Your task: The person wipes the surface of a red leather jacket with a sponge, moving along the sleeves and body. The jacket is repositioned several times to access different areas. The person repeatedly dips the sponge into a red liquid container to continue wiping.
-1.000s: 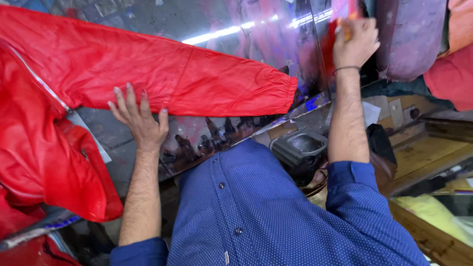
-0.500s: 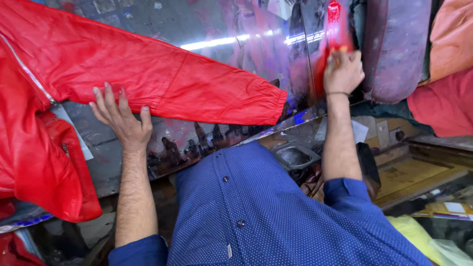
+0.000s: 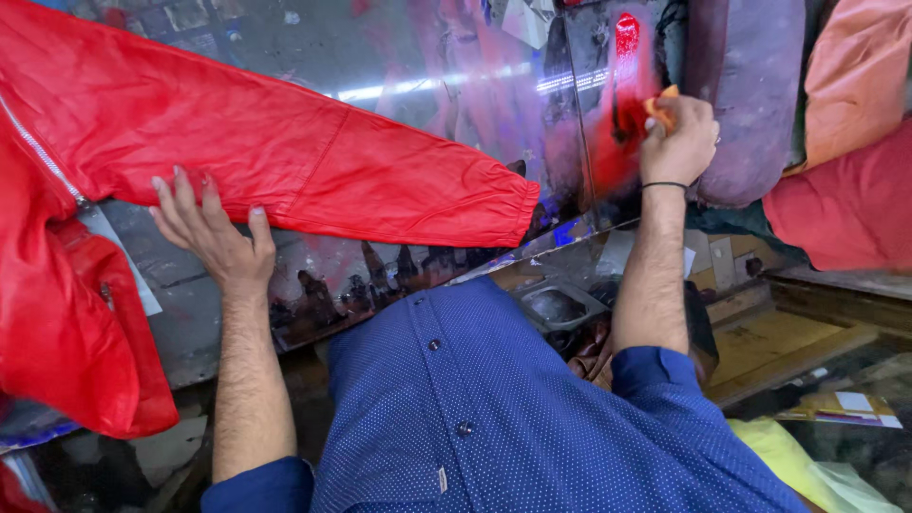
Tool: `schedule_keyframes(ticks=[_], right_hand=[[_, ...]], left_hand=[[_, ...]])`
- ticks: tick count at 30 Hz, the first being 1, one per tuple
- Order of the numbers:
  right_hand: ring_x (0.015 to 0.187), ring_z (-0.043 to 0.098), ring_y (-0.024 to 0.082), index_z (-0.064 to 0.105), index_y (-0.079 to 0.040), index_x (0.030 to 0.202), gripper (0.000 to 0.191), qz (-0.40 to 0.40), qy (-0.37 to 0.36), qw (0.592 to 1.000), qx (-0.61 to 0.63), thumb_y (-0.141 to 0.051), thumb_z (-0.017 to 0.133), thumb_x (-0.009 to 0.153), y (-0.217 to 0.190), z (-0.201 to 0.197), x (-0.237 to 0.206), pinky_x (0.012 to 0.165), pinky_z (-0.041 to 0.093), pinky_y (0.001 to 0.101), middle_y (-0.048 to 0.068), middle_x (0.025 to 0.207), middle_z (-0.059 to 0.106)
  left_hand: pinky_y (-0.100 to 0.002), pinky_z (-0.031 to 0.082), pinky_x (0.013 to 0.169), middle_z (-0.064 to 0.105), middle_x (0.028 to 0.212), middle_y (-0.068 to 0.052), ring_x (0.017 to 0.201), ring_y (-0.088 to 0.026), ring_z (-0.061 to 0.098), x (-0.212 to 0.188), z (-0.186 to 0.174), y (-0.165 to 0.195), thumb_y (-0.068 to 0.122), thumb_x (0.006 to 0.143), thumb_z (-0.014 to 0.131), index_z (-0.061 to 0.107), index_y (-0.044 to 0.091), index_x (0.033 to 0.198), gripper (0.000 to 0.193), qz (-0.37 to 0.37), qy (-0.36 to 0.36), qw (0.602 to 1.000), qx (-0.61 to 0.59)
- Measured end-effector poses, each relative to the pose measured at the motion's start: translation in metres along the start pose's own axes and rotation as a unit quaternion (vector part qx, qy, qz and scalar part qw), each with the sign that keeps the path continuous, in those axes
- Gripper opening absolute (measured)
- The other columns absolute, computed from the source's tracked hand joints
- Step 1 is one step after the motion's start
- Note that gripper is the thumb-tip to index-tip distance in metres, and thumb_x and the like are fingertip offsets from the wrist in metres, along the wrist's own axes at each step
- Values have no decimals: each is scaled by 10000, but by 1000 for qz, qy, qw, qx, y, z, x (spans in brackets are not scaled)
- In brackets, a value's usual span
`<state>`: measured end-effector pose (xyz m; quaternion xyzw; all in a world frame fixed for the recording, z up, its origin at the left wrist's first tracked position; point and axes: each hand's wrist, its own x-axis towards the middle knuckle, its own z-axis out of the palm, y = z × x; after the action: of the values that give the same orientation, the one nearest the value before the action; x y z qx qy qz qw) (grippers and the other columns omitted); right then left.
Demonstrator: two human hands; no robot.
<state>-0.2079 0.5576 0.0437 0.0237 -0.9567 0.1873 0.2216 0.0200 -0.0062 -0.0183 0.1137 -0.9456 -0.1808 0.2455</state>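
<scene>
We stand at a shiny metal surface [image 3: 418, 71], stained and smeared with paint, and look down past our blue dotted shirt [image 3: 513, 418]. A red jacket [image 3: 190, 133] lies spread over the left part of the surface, its body hanging over the near left edge and one sleeve [image 3: 380, 180] reaching out toward the middle, the cuff ending just short of a seam in the metal.

Our left hand [image 3: 214, 233] is open, fingers spread flat, with the fingertips pressing on the lower edge of the sleeve close to where it joins the body of the jacket; the palm rests on the bare metal just below the fabric. A zip [image 3: 43, 157] runs along the jacket to the left of this hand.

Our right hand [image 3: 676, 141] is closed around a small orange piece [image 3: 660, 103], which looks like a sponge or cloth, though we cannot tell which. It is held against the far right part of the surface, just beside a patch of red paint [image 3: 622, 90]. A dark band [image 3: 663, 185] circles that wrist.

Beyond the right edge lie purple [image 3: 750, 95], orange [image 3: 855, 66] and red [image 3: 845, 209] bundles of material. Below the near edge sits a dark tray [image 3: 556, 304].
</scene>
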Motion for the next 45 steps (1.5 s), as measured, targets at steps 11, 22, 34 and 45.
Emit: schedule_keyframes(ticks=[11,22,34,45], right_hand=[[872,665,338,777,-135,880,247,-101,13,991,-81,11,797,682,27,8,-1,786,517,431,80,963,756],[1116,728,221,697,61,1086,244,-48,-110,961,250,152,627,871,2,6,-59,1024,600,351,141,1178,746],[1152,641,221,493,-148,1359,376,176,-171,487,838,13,609,1039,-254,51,-197,961,546,363,79,1315,632],[1215,652,192,448,-114,1411,411,166,-11,553,816,-142,656,1058,-320,136,-243,1011,558,337,66,1380,622]], left_hand=[[-659,113,1270,387,1646,-220,1573,-444,259,-1,4,-11,398,1100,611,470,81,1511,538,-11,54,998,-32],[-534,242,1304,433,1592,-177,1539,-402,345,-4,22,-43,191,1029,593,483,36,1459,470,-131,190,966,-119],[-525,291,1257,402,1586,-203,1493,-414,359,79,-59,-60,244,990,701,473,69,1486,573,-25,-37,985,-167],[-747,158,1112,259,1645,-177,1483,-477,198,168,-80,-137,592,856,731,417,229,1557,850,344,-329,877,59]])
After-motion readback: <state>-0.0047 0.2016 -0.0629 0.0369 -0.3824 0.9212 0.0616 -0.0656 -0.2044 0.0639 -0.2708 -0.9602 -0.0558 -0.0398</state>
